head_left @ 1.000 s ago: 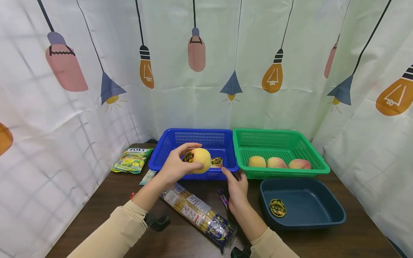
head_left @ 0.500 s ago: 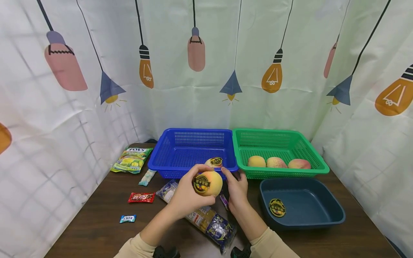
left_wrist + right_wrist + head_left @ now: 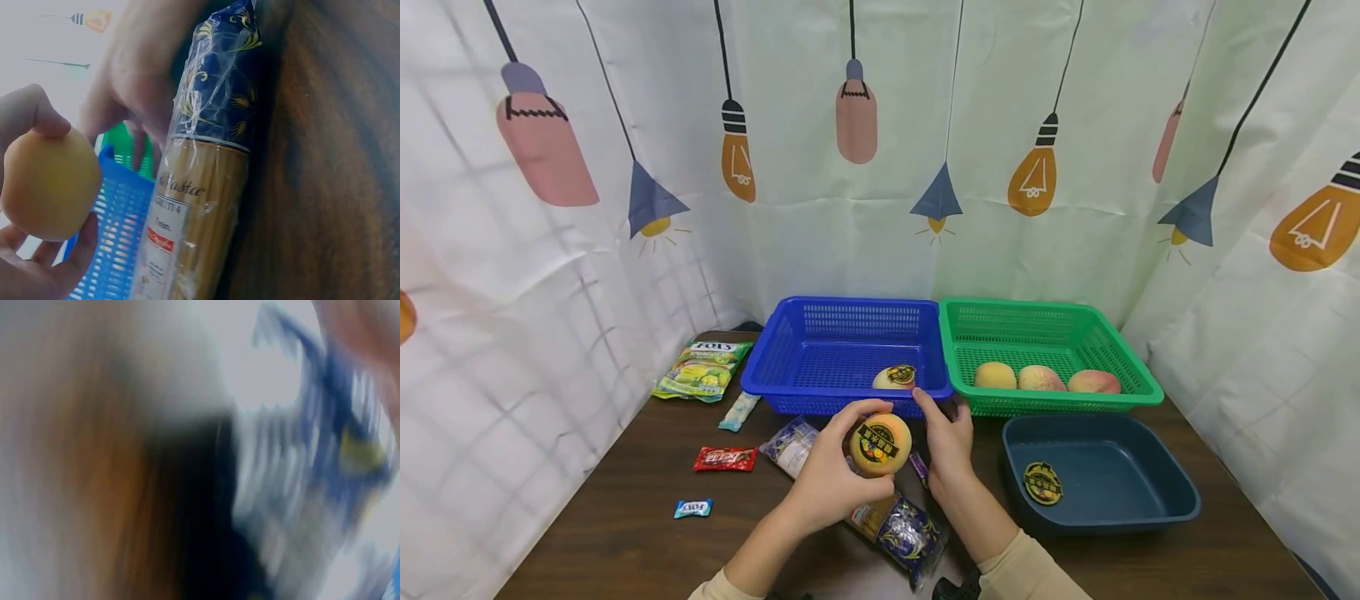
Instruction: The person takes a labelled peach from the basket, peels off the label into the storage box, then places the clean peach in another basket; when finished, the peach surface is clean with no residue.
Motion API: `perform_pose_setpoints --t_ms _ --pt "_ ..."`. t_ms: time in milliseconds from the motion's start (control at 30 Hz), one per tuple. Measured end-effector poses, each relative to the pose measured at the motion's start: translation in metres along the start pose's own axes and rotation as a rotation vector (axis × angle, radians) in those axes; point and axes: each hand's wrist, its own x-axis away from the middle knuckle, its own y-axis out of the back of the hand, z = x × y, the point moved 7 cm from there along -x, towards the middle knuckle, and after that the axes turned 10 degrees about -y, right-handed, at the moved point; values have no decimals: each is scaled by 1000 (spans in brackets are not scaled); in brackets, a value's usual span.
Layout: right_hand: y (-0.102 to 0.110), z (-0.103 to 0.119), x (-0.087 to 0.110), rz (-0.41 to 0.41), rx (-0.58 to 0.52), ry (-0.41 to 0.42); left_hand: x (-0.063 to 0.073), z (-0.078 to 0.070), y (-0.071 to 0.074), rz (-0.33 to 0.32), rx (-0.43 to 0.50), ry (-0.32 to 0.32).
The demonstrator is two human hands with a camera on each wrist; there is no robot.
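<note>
Lower centre, the left hand (image 3: pixel 829 479) grips a peach (image 3: pixel 891 465) (sticker (image 3: pixel 877 442) showing); the right hand (image 3: pixel 951 446), fingers loose, is beside the blue basket (image 3: pixel 827 391).

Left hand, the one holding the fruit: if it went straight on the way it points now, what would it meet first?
Probably the right hand, which lies just past the fruit along the left hand's line. Depth is unclear in the head view, though, so it might miss it.

- Head view: looks forward and down, from farther.
- Left wrist view: near, sideways; shares with head the pasta packet (image 3: pixel 203 169).
- Right wrist view: blurred, direction unclear.
</note>
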Motion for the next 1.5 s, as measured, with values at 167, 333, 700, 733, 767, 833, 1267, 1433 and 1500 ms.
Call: perform_pose_setpoints --t_ms 167,333,700,733,767,833,1267,1433,1500 --pt "1 -2 25 -80 58 -89 3 4 3 -42 5 26" --pt "-17 36 43 169 225 91 3 4 7 -97 -38 23" --pt "-40 82 85 678 960 768 4 5 9 -115 -72 -4" --pt "-40 82 86 681 979 778 4 5 9 -116 -62 -7" --pt "-41 82 86 681 988 789 4 6 9 -118 -54 -8" --pt "-41 83 87 671 997 814 4 6 9 -115 -33 -17" --pt "-35 101 91 729 897 815 7 9 10 -143 -67 5" --pt "-24 113 93 709 926 775 8 10 10 -152 -53 25" --pt "-17 120 95 702 939 768 9 11 9 -150 -49 34"
